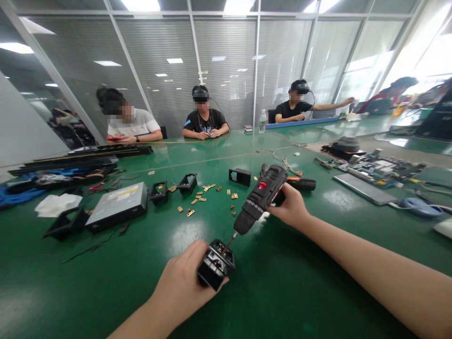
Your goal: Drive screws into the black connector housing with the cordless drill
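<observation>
My left hand point(187, 275) is closed around a black plastic socket housing point(215, 266) with brass parts inside, tilted above the green table. In my right hand point(291, 205) is a black cordless drill point(263, 193), the fingers wrapped round its grip. The drill's bit point(231, 241) points down and left into the housing; whether it touches a screw is too small to tell. Beyond my hands lie several loose brass plates point(203, 190) and small brass screws or terminals point(233, 213). Black frames point(187, 183) and a black housing point(240, 176) stand behind them.
A silver disc drive point(118, 205) lies left, beside a white tissue point(58, 205) and another black frame point(65, 223). Circuit boards point(383, 167) and a flat metal plate point(367, 188) lie right. Several people sit across the green table point(169, 160), near a plastic bottle point(262, 121).
</observation>
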`<state>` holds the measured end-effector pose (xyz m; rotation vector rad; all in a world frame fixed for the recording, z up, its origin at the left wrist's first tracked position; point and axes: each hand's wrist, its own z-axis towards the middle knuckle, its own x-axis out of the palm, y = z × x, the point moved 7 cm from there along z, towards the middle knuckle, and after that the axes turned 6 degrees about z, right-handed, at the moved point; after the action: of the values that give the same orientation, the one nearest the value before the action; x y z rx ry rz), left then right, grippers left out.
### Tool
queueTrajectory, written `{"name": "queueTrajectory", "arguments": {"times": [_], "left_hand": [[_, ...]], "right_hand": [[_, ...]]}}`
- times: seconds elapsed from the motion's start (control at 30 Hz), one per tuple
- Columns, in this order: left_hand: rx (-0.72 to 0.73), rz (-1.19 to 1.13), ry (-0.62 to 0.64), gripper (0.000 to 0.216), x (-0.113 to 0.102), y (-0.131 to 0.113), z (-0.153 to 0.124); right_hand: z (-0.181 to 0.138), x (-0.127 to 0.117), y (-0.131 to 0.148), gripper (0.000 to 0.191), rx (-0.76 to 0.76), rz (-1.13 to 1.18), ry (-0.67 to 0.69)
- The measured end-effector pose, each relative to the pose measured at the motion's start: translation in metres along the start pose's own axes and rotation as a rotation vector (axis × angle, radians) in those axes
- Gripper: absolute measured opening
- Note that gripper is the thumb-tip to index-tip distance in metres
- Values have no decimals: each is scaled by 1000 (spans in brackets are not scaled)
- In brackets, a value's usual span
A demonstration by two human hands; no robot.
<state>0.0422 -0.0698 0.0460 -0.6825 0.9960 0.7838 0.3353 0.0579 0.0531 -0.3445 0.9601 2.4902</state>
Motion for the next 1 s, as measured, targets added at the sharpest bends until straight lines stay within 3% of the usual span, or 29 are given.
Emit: {"name": "queueTrajectory", "arguments": {"times": [1.0], "left_hand": [[1, -59, -17, 36, -4, -5, 2]], "right_hand": [[1, 0, 5, 36, -3, -38, 9]]}}
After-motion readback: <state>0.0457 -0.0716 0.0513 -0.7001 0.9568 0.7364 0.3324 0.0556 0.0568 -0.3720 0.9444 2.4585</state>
